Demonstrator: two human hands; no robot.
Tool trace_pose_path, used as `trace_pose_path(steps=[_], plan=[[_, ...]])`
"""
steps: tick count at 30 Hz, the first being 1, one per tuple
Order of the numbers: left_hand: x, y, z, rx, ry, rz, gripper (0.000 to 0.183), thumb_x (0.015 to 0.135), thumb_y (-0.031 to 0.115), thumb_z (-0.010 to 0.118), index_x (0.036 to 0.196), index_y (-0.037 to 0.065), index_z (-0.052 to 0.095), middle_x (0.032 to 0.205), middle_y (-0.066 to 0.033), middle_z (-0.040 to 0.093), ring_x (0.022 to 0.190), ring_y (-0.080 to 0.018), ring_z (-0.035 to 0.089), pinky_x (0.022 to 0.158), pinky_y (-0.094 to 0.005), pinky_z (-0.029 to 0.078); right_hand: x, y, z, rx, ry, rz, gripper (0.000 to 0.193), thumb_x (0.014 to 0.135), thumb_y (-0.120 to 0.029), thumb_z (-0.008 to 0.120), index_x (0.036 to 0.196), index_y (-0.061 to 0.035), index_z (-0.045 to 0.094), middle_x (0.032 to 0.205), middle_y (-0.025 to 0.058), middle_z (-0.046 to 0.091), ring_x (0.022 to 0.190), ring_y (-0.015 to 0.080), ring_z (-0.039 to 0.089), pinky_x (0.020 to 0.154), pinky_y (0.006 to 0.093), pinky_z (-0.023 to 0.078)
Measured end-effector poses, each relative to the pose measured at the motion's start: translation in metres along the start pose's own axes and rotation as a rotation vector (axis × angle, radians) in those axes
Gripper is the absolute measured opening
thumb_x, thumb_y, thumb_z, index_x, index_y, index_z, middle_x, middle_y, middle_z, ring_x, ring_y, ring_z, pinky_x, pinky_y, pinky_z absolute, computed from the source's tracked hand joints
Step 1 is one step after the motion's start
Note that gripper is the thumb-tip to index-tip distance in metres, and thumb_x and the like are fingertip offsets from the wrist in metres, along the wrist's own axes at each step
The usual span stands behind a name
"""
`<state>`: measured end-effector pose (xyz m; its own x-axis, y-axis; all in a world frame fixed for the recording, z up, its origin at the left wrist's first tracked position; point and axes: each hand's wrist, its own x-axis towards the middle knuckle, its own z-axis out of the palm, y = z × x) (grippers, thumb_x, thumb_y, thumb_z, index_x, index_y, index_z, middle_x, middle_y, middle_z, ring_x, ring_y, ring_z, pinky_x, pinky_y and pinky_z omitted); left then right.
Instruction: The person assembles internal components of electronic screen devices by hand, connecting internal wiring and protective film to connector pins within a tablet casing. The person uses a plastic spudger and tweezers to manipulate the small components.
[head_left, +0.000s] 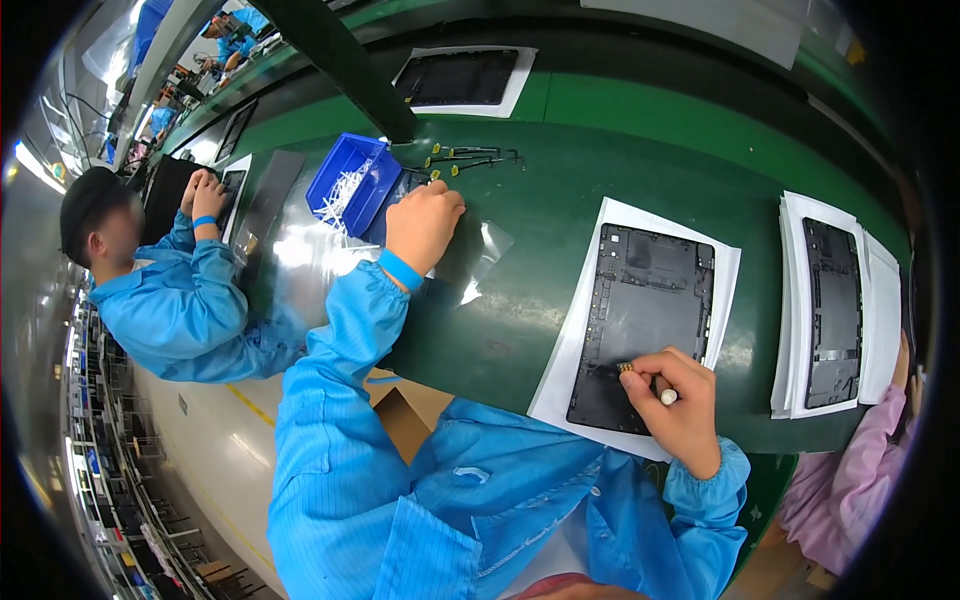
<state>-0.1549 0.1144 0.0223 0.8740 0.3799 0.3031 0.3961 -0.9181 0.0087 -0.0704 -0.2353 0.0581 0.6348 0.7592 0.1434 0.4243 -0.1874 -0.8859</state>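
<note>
In front of me a black tablet back housing [645, 300] lies on white sheets, tilted slightly. Over its near right part, my right hand [682, 400] is closed around a pen-like stick with a white rounded end [668, 397]. A small gold-coloured contact piece [626, 367] shows at that hand's fingertips, touching or just above the housing. Reaching forward, my left hand [425, 225] has its fingers curled together beside thin black cables with yellow ends [472, 155]. What those fingers pinch, if anything, is hidden.
A blue bin [355, 185] of white sticks stands left of my left hand, with clear plastic film [487, 262] nearby. Another housing [833, 310] lies on stacked sheets at right, and one [460, 78] behind the green post [340, 60]. Co-workers sit on both sides.
</note>
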Motion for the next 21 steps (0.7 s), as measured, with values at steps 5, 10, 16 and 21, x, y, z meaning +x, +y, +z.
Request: trace_pose_path(steps=[5, 10, 16, 21], plan=[[0.008, -0.031, -0.031, -0.181, 0.409, -0.021, 0.008, 0.083, 0.013, 0.066, 0.088, 0.012, 0.072, 0.087, -0.0076, 0.068, 0.079, -0.0291, 0.065, 0.066, -0.0371, 0.051, -0.003, 0.002, -0.005, -0.01, 0.052, 0.035, 0.008, 0.078, -0.002, 0.073, 0.083, -0.0005, 0.066, 0.068, 0.0079, 0.061, 0.056, 0.0144, 0.056, 0.052, 0.0267, 0.042], [-0.009, -0.14, -0.068, 0.203, 0.293, -0.208, 0.027, 0.085, 0.013, 0.066, 0.111, 0.007, 0.067, 0.107, -0.0149, 0.066, 0.097, -0.0349, 0.063, 0.082, -0.0412, 0.05, 0.002, 0.02, -0.01, 0.466, 0.159, 0.337, 0.01, 0.084, -0.009, 0.073, 0.087, 0.0006, 0.07, 0.068, -0.0039, 0.059, 0.062, 0.0013, 0.046, 0.052, 0.0205, 0.034], [-0.017, 0.032, -0.08, -0.501, 0.356, 0.17, 0.021, 0.078, -0.001, 0.07, 0.099, 0.002, 0.067, 0.095, -0.0128, 0.065, 0.087, -0.0285, 0.063, 0.076, -0.0357, 0.05, 0.02, 0.022, -0.007, 0.794, 0.263, 0.465, 0.018, 0.084, -0.018, 0.073, 0.088, -0.0003, 0.071, 0.066, -0.0033, 0.055, 0.054, 0.0008, 0.038, 0.047, 0.02, 0.026], [-0.026, 0.145, -0.069, -0.858, 0.14, 0.619, 0.028, 0.073, 0.01, 0.079, 0.099, 0.007, 0.069, 0.087, -0.0058, 0.064, 0.073, -0.0215, 0.065, 0.06, -0.0314, 0.054, 0.017, 0.014, 0.003, 0.895, 0.303, 0.464, 0.017, 0.084, -0.017, 0.073, 0.089, -0.0003, 0.071, 0.067, -0.0006, 0.055, 0.052, 0.0014, 0.037, 0.046, 0.0195, 0.024]])
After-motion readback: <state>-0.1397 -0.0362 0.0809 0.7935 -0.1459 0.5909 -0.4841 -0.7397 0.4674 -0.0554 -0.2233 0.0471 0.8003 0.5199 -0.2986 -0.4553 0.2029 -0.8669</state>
